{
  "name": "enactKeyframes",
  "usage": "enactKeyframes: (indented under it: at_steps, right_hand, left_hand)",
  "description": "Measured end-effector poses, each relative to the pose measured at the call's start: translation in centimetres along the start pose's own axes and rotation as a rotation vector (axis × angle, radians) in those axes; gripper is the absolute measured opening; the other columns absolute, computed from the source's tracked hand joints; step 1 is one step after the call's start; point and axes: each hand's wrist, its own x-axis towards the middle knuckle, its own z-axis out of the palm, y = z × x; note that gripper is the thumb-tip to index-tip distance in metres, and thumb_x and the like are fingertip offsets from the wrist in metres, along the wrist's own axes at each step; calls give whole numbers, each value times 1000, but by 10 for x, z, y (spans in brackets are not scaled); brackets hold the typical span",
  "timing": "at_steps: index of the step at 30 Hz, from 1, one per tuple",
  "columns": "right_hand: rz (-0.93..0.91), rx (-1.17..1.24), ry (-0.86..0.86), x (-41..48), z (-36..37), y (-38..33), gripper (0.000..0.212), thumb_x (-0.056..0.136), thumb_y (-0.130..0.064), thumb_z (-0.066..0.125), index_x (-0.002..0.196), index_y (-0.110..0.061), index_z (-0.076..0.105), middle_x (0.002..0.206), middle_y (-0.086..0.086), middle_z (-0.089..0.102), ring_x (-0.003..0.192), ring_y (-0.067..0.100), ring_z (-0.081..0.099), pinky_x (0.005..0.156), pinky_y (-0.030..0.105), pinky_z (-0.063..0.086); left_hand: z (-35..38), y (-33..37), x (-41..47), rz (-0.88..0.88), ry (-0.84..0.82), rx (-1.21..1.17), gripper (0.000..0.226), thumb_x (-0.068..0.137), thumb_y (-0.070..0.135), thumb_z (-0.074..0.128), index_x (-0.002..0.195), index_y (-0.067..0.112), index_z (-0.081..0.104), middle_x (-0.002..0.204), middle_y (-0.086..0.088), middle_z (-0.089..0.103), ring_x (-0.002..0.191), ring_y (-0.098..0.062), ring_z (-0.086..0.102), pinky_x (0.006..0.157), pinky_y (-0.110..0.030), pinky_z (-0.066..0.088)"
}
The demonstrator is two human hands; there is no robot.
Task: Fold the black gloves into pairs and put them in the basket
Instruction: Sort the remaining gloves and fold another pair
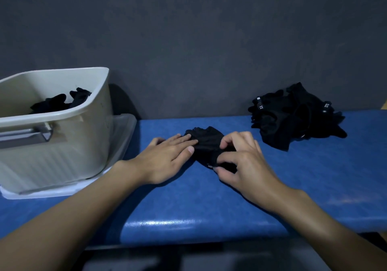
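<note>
- Left hand [167, 155]: fingers straight, pressing flat on the black fabric glove pair [206, 143] at the glossy blue table's [209, 208] centre.
- Right hand [240, 157]: pinches the pair's near edge.
- Beige plastic basket [88, 124], 9 o'clock, contains folded gloves [60, 101].
- Loose black glove pile [297, 115], 2 o'clock.

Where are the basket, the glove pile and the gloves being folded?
basket [91, 145], head view, front wall.
glove pile [295, 120], head view, heap's middle.
gloves being folded [207, 143], head view, visible middle.
</note>
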Motion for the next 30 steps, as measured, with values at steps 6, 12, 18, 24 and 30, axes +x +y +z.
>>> enactKeyframes:
  at_steps: [6,12,18,24,30]
  right_hand:
    - [-33,119,-104,-11,-1,-1,12,80,-43,66,76,-31,64,112,-22,47,110,17,47,93,18,28]
    - [77,360,45,-8,-19,0,17,89,-39,59,77,-27,55,99,-18,65,99,5,61,90,32,45]
    - [207,275,-114,4,-15,13,35,101,-31,46,135,-25,56,139,-11,54,135,7,44,111,31,37]
    - [153,20,-298,5,-11,16,45,100,-43,42,144,-31,44,152,-20,35,145,-1,19,120,32,14]
    - [72,33,-304,17,-19,15,53,92,-35,52,144,-30,41,150,-21,31,145,-1,13,120,36,15]
  left_hand:
    - [-5,14,2,-43,-63,-41,68,93,64,-1,154,44,23,166,14,8,153,-10,-1,123,-46,1]
    - [-3,29,0,-40,175,-112,50,103,52,23,148,33,36,159,11,29,153,-12,10,121,-48,11]
    - [1,58,-2,46,319,-74,56,97,52,26,136,21,49,139,6,53,134,-13,42,113,-33,27]
    - [14,46,-4,-33,74,53,78,95,64,32,158,21,16,166,7,13,153,-7,4,124,-41,9]
    - [14,39,-3,-23,146,-56,84,82,74,42,148,26,25,149,7,42,141,-10,33,120,-39,21]
